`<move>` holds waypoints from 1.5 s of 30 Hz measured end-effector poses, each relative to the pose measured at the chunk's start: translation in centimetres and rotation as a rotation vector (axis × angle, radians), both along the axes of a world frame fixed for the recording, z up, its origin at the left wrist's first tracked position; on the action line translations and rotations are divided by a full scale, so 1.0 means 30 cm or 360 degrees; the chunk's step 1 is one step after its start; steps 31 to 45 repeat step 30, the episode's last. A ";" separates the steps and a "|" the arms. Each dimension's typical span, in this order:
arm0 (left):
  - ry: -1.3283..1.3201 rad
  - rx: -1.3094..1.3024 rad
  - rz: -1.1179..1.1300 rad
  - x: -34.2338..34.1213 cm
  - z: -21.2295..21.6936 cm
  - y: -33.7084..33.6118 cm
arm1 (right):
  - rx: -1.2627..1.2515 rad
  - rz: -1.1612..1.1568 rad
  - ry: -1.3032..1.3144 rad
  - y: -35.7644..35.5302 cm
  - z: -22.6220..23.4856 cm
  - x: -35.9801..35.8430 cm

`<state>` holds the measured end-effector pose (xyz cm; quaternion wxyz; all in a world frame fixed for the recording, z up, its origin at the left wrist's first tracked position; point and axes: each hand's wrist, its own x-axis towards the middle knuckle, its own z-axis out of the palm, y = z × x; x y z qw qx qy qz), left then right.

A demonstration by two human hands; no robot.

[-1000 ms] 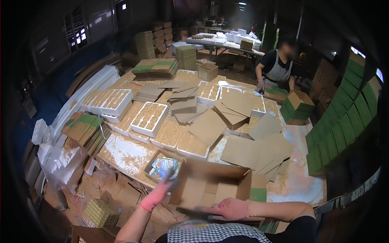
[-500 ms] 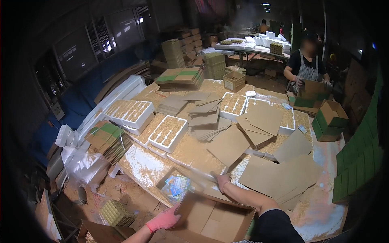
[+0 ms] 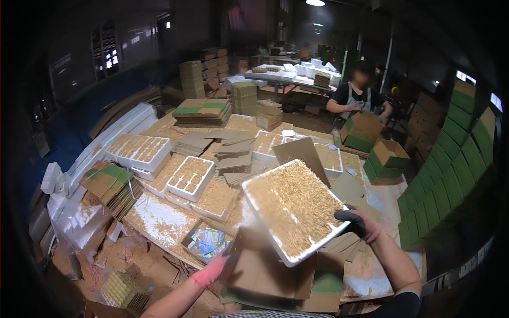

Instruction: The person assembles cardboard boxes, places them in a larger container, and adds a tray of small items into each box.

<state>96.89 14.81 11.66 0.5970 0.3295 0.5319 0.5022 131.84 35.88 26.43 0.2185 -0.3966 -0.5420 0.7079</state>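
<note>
My right hand (image 3: 360, 223), in a pink glove with dark fingers, grips the right corner of a white foam tray (image 3: 297, 212). The tray is tilted, filled with loose tan husk-like bits, and held over an open brown cardboard box (image 3: 275, 273) in front of me. At the box's left edge is my left hand (image 3: 216, 266), also gloved in pink, its fingers closed on the rim and partly hidden. Just beyond it sits a small box of blue-and-white printed packets (image 3: 209, 241).
More husk-filled foam trays (image 3: 191, 179) stand on the table, beside cardboard sheets (image 3: 233, 153). Folded cartons (image 3: 108, 185) lean at left. Green-and-brown boxes (image 3: 450, 175) are stacked at right. Across the table, a co-worker (image 3: 360, 98) handles a carton.
My right hand has gone from the table's near edge to gripping the foam tray, now raised and tilted over the box. The whole view has swung right. My left hand stays at the box.
</note>
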 end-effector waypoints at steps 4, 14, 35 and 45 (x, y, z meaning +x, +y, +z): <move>0.1942 0.1464 -0.0433 -0.056 -0.170 0.227 | 0.0358 0.0040 -0.0339 -0.201 0.106 0.121; 0.0130 -0.0031 -0.0465 0.049 0.038 0.190 | 0.0219 0.0440 -0.0887 -0.128 -0.133 0.048; 0.0824 -0.0006 0.0087 0.144 -0.092 0.182 | 0.2192 -0.0227 -0.0816 0.396 -0.541 -0.238; 0.0824 -0.0006 0.0087 0.144 -0.092 0.182 | 0.2192 -0.0227 -0.0816 0.396 -0.541 -0.238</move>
